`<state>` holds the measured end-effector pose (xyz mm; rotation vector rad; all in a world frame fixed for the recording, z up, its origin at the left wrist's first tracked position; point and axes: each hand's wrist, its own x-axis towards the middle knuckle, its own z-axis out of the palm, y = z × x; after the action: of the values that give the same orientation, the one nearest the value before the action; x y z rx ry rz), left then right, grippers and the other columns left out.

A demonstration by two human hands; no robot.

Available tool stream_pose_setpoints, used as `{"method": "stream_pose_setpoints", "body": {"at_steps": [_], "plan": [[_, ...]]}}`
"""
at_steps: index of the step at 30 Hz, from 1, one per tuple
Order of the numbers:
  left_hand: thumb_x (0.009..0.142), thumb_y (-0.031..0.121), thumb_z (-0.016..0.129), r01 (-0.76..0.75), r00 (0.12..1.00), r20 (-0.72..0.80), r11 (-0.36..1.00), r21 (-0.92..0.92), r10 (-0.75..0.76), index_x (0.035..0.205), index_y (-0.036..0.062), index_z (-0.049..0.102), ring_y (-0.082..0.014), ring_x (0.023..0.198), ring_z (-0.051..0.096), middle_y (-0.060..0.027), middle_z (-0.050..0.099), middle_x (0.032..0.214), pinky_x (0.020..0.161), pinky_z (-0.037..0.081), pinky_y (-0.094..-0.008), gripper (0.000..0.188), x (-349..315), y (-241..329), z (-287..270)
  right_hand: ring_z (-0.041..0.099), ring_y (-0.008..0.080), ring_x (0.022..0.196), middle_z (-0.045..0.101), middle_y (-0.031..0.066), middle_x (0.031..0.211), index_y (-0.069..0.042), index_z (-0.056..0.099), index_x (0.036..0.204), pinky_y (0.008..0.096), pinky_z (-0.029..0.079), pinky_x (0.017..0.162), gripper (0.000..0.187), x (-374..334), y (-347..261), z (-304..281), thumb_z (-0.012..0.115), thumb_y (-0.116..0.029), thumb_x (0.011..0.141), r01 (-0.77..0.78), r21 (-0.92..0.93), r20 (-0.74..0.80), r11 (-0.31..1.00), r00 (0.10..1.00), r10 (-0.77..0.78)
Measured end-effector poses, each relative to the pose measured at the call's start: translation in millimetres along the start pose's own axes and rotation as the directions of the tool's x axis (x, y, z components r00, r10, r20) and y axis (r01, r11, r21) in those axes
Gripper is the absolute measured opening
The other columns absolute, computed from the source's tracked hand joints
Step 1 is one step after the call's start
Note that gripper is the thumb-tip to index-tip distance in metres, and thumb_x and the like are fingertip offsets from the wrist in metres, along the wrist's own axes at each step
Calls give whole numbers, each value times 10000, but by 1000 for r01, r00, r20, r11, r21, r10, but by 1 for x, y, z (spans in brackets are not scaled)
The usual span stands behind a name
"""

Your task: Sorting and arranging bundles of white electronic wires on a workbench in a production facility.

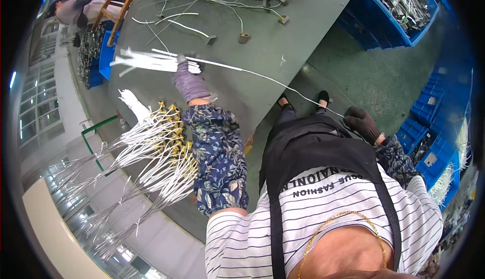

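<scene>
My left hand (189, 79), in a purple-grey glove, is closed around a bundle of white sleeves (146, 62) over the grey table. One longer white sleeve (217, 64) passes by the thumb, and a thin white wire (283, 83) runs out of its end. That wire stretches across the table edge to my right hand (361, 121). The right hand, in a dark brown glove, is closed at the wire's far end beside my apron. Its fingertips are partly hidden, but the wire leads straight into them.
On the table (227, 34) lie loose wires with small metal-ended parts (244, 38), piled toward the far edge. Bundled white wires with yellow ends (172, 127) lie at the left. Blue crates (384, 26) stand right. A wooden ladder-like frame (113, 6) and another person (70, 12) are far left.
</scene>
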<state>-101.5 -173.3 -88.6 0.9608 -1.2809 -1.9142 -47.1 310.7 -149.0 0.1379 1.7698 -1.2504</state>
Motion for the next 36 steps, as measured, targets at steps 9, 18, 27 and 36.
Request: {"method": "stream_pose_setpoints", "body": {"at_steps": [9, 18, 27, 36], "plan": [[885, 228, 658, -75, 987, 151, 666, 742, -58, 799, 12, 610, -119, 492, 525, -39, 592, 650, 463, 420, -249, 237, -86, -58, 2, 557, 280, 1109, 585, 163, 1173, -45, 472, 1276, 376, 427, 946, 495, 104, -167, 128, 587, -329, 887, 430, -101, 67, 897, 903, -425], [884, 213, 643, 220, 945, 187, 946, 238, -266, 921, 27, 577, -92, 460, 495, -35, 563, 647, 398, 417, -250, 201, -19, -42, -51, 619, 306, 969, 584, 173, 1133, -91, 519, 1243, 401, 502, 812, 603, 195, -246, 140, 693, -424, 771, 480, -818, 130, 316, 689, -713], [907, 276, 615, 606, 765, 328, 791, -78, -554, 951, 39, 584, -157, 574, 571, -61, 621, 763, 493, 496, -302, 243, -75, -83, 37, 577, 134, 681, 604, 25, 765, -62, 635, 954, 282, 451, 610, 160, 110, -198, 117, 655, -107, 802, 190, 319, 273, 928, 920, -282], [973, 297, 492, 608, 757, 456, 759, -232, -468, 958, 31, 535, -192, 664, 510, -100, 545, 809, 514, 455, -315, 270, -3, -100, 78, 574, 316, 1024, 577, 118, 1138, -115, 606, 1110, 404, 473, 820, 494, 79, -155, 76, 772, -267, 670, 587, -621, -93, 520, 604, -792]]}}
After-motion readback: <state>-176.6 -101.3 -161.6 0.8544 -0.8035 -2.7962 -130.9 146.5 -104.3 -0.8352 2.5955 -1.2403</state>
